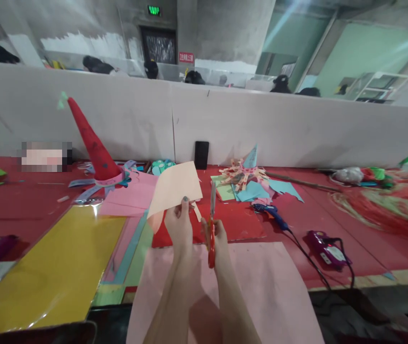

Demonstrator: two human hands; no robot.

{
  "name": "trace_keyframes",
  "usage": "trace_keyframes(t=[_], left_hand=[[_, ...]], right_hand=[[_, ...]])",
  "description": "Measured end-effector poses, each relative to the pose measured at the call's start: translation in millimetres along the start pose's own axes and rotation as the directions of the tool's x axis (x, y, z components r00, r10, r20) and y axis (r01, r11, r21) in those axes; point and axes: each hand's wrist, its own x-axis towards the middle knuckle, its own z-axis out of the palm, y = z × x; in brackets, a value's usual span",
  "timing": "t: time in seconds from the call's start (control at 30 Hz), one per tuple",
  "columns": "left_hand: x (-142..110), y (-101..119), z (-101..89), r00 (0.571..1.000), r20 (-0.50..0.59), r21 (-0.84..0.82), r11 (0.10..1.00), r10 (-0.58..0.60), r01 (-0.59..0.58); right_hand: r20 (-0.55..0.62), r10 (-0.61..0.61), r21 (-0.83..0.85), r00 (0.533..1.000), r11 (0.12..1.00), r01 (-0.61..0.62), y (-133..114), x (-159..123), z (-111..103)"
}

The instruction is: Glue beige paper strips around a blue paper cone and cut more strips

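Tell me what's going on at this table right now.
A person is doing paper craft at a red table. Their left hand holds up a peach sheet of paper by its lower edge, and their right hand grips red-handled scissors with the blades pointing up just beside the sheet. A large pink sheet lies under the forearms, a yellow sheet to the left, and a red paper cone stands further back. Two glue guns lie to the right.
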Motion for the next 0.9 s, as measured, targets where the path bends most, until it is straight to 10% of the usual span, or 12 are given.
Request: trace_keyframes(t=[0.3,0.6,0.9], left_hand=[[-8.6,0.6,5.5,0.997,-0.07,-0.036,0.999,0.01,-0.013],[-16.8,9.3,9.8,0.989,-0.148,-0.103,0.994,0.012,-0.027],[-13.7,-6.5,16.1,1.0,-0.026,-0.122,0.992,-0.017,0.014]], right_hand=[[-0.135,-0.036,-0.437,0.99,0.899,-0.027,-2.3,2.0,-6.7],[0.133,-0.141,-0.901,0.981,0.395,0.179,16.4,10.3,-22.2],[0.216,-0.172,-0.853,0.961,0.445,0.272,26.9,16.7,-29.2]])
